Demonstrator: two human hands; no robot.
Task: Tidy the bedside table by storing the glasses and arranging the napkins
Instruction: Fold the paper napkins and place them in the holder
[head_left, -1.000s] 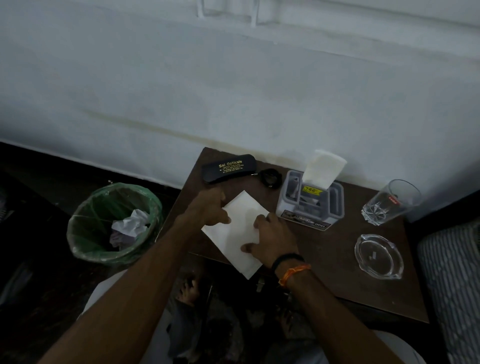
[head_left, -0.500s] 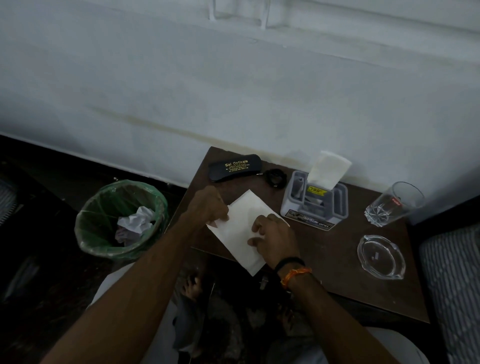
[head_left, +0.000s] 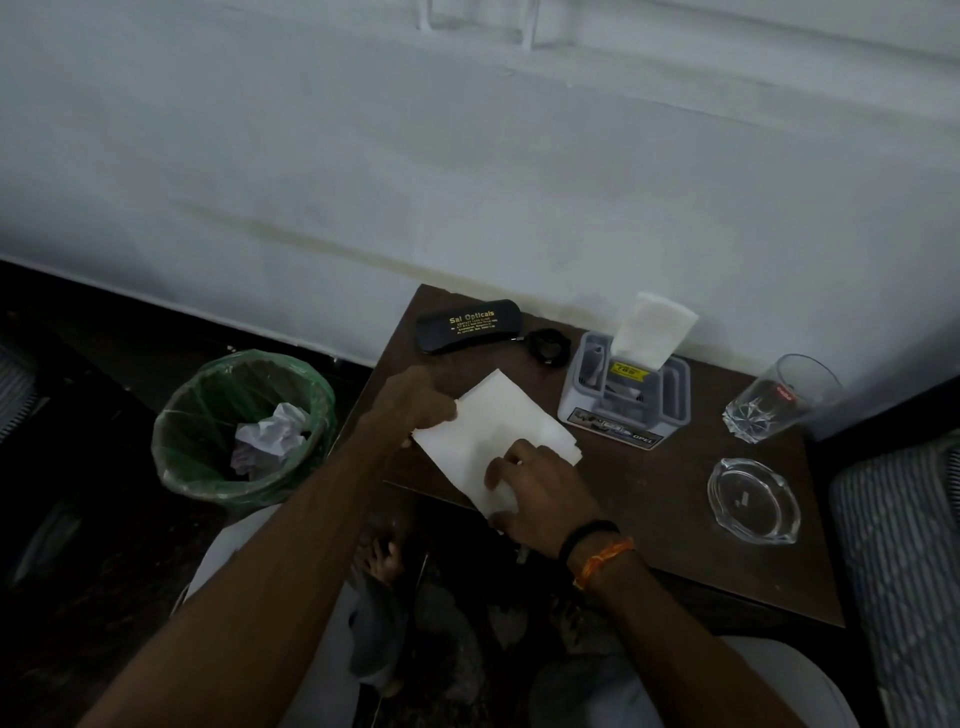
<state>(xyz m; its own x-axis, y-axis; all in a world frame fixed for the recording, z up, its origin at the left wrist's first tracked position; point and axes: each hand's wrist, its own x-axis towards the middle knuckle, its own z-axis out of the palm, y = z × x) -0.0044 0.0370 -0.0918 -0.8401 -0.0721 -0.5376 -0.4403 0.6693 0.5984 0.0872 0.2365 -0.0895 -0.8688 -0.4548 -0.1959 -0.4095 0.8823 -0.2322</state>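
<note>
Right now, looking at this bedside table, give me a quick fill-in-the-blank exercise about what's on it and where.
1. Both hands, the left hand and the right hand, rest on a white ____.
2. The black glasses case lies ____, with gold lettering on its lid.
3. The bin beside the table has a ____ liner.
4. The glass ashtray sits nearer the person than the drinking ____.

Missing words: napkin; closed; green; glass

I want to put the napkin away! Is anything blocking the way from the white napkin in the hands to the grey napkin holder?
Nothing visible does. The flat white paper napkin lies just left of the grey plastic napkin holder, with only bare brown tabletop between them.
</note>
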